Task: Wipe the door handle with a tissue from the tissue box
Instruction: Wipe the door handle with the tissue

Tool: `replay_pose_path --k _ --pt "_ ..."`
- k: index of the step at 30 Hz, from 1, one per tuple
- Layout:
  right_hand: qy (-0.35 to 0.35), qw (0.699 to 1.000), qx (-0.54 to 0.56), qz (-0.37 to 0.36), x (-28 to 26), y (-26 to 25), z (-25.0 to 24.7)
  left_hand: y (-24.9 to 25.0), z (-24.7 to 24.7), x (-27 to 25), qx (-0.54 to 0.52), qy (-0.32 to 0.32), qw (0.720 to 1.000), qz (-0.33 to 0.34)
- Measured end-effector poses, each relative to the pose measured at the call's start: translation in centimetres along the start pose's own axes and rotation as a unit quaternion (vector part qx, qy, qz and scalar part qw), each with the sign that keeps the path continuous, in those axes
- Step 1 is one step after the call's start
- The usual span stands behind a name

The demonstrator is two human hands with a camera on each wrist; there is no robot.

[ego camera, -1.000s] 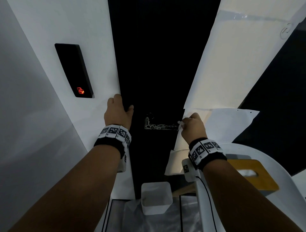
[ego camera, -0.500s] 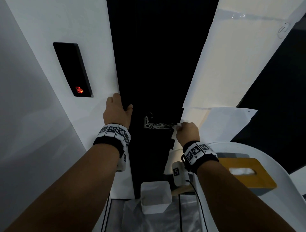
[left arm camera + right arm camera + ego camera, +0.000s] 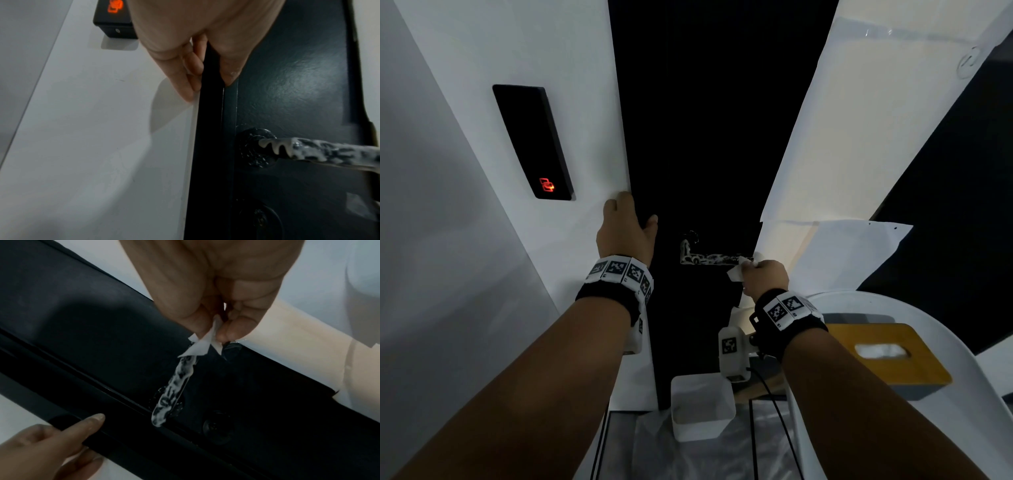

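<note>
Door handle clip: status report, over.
Left hand grips the door edge. Right hand pinches the tissue at the door handle tip. Nothing in the way.

No readable words, brand names or numbers anywhere in view. One sign: a glowing red-orange pictogram [image 3: 546, 184] of two overlapping card-like outlines, low on the black reader panel [image 3: 530, 137] mounted on the white wall. Black-and-white square code markers on both wristbands [image 3: 619, 272]; beside them tiny characters, too small to read.
</note>
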State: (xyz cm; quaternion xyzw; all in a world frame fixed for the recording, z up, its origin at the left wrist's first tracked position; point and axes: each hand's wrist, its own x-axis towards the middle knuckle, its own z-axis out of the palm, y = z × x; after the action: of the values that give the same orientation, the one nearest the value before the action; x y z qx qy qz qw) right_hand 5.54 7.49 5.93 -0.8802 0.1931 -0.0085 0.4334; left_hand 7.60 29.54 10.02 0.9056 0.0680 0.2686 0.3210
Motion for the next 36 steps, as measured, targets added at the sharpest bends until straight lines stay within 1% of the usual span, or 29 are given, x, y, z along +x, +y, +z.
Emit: replay_pose_path --k 3,5,8,10,13,15,18,20,22,24,26,29,31,33,36 --pt "-0.001 0.998 0.057 0.032 0.3 0.1 0.5 0.0 0.0 0.0 -0.002 0.004 1.0 0.004" --pt "-0.014 0.994 0.095 0.055 0.4 0.2 0.9 -0.1 0.1 0.0 -0.003 0.006 1.0 0.01" --pt "-0.029 0.99 0.128 0.054 -0.1 -0.6 1.8 -0.2 0.1 0.0 -0.003 0.005 1.0 0.014" --pt "-0.039 0.99 0.129 0.045 -0.7 -1.3 2.3 -0.2 0.0 0.1 -0.005 0.005 1.0 0.017" --pt "-0.079 0.993 0.089 0.015 -1.7 -2.4 2.3 -0.2 -0.2 0.1 -0.009 0.004 1.0 0.024" --pt "-0.081 0.996 0.021 -0.037 -2.3 -3.0 1.3 -0.3 -0.1 0.1 -0.009 0.005 1.0 0.027" --pt "-0.032 0.988 -0.071 -0.135 -2.6 -3.0 -0.6 -0.4 -0.1 0.1 -0.012 0.005 1.0 0.028" --pt "0.005 0.978 -0.079 -0.194 -2.4 -2.7 -1.7 -0.4 0.0 0.1 -0.014 0.005 0.999 0.028" --pt "0.042 0.967 -0.085 -0.235 -1.8 -2.2 -2.1 -0.4 0.0 0.1 -0.014 0.007 0.999 0.028" --pt "0.063 0.957 -0.095 -0.268 -1.3 -1.7 -1.9 -0.4 0.0 0.0 -0.013 0.008 0.999 0.03" --pt "0.078 0.951 -0.103 -0.281 -0.8 -1.2 -1.3 -0.4 0.0 0.0 -0.011 0.007 1.0 0.027" --pt "0.049 0.96 -0.161 -0.224 -0.4 -0.5 -0.1 -0.3 0.0 0.0 -0.007 0.005 1.0 0.022" --pt "0.049 0.961 -0.169 -0.215 -0.3 -0.4 0.5 -0.3 0.1 0.0 -0.006 0.001 1.0 0.018" --pt "0.04 0.958 -0.174 -0.226 -0.1 -0.7 1.0 -0.2 0.1 0.0 -0.004 -0.001 1.0 0.014" --pt "-0.012 0.948 -0.193 -0.254 -0.4 -1.6 1.8 -0.2 0.1 0.0 -0.002 0.001 1.0 0.013"
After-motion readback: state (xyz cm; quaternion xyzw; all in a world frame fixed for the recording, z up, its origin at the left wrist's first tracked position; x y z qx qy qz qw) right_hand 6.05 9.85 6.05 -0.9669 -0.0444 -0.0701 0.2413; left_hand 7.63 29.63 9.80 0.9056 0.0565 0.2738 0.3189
